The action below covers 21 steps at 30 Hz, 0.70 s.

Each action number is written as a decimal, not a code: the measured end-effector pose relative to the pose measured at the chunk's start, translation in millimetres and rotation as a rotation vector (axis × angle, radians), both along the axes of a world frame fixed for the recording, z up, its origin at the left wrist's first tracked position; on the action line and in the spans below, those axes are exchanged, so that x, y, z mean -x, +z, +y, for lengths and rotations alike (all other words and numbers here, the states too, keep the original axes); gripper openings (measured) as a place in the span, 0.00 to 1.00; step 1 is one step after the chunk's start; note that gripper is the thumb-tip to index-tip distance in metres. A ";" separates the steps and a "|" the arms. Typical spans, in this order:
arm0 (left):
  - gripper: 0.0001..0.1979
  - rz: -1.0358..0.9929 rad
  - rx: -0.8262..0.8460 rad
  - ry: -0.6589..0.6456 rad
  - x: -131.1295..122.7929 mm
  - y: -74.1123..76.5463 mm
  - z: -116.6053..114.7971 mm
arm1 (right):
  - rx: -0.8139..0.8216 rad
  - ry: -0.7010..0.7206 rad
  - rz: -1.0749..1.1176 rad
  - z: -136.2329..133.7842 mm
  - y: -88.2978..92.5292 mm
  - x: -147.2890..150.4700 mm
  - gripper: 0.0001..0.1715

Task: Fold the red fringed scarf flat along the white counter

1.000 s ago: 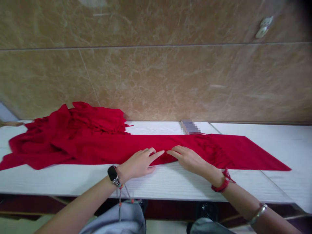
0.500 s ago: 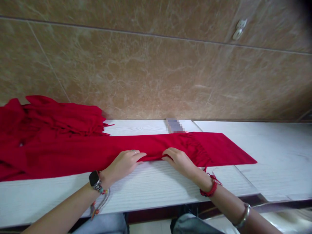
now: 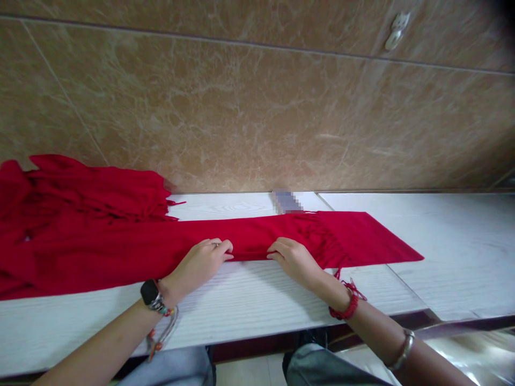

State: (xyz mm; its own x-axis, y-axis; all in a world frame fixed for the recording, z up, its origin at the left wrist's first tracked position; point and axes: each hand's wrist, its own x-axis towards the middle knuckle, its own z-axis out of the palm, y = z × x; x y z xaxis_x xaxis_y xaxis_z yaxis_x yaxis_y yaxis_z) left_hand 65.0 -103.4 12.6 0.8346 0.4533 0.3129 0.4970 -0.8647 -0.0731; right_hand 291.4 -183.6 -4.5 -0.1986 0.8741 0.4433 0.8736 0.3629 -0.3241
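Wall: glossy brown marble-patterned tile (image 3: 241, 118) stands behind a long white wood-grain table (image 3: 249, 292).
Red cloth: a long, flat, fringed red fabric strip (image 3: 132, 252) lies along the table, its right end (image 3: 374, 236) narrowing to a slanted point.
Left hand: the left hand (image 3: 203, 264) reaches in from the lower left, palm down, wrist on the near side of the strip, fingers curled; a black square-faced watch (image 3: 150, 292) sits at the wrist.
Right hand: the right hand (image 3: 296, 262) mirrors it from the lower right, knuckles raised, a braided red cord bracelet (image 3: 348, 306) behind it.
Grip: thumb and fingers of each hand are closed in a pinch on the strip's near edge, a short stretch of hem running between them.
Hard to see: fabric under both hands is hidden; the bunched red fabric (image 3: 100, 190) runs off the left edge, and whether it joins the strip cannot be told; a small pixelated grey block (image 3: 287, 201) behind the strip is unreadable.
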 end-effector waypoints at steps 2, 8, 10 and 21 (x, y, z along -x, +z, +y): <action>0.06 -0.019 -0.028 -0.046 -1.2 1.3 -0.5 | -0.029 -0.011 -0.057 0.9 -0.5 -0.9 0.06; 0.09 -0.152 0.061 -0.070 1.2 2.5 0.1 | -0.127 -0.029 -0.274 3.3 1.5 -2.0 0.11; 0.10 -0.130 0.084 -0.063 2.1 2.2 2.0 | -0.122 -0.025 -0.311 3.6 2.3 -1.7 0.12; 0.09 -0.041 0.117 -0.019 -0.6 -4.0 4.8 | -0.165 0.017 -0.292 -0.7 6.4 8.6 0.16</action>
